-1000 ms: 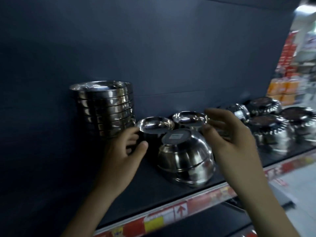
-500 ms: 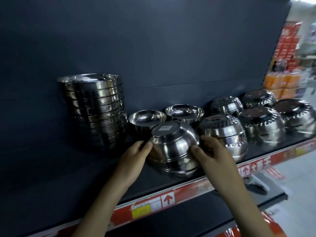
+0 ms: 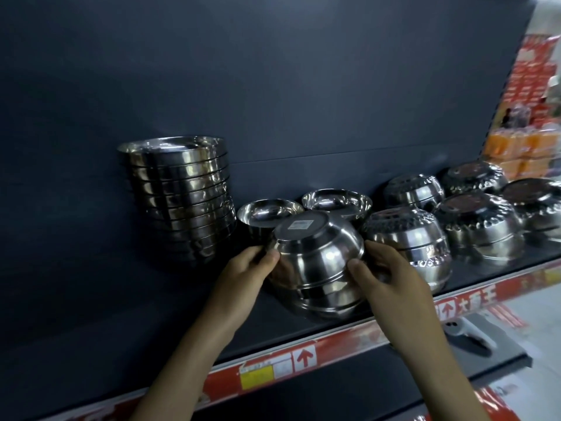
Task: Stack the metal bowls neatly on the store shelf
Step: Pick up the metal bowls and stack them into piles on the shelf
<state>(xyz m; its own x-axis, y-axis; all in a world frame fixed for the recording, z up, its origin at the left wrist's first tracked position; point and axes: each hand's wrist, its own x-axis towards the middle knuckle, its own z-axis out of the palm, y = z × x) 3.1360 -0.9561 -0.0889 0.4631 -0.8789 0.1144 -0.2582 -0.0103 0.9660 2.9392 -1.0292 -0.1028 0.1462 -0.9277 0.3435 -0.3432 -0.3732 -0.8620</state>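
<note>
Stack of inverted steel bowls (image 3: 315, 268) was gripped between left hand (image 3: 243, 278) and right hand (image 3: 391, 278), fingers curled; tall bowl pile (image 3: 182, 199) was judged done, two upright bowls (image 3: 270, 212) left loose.

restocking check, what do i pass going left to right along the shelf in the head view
tall stack → left hand → upturned bowls → right hand → patterned bowls
</note>
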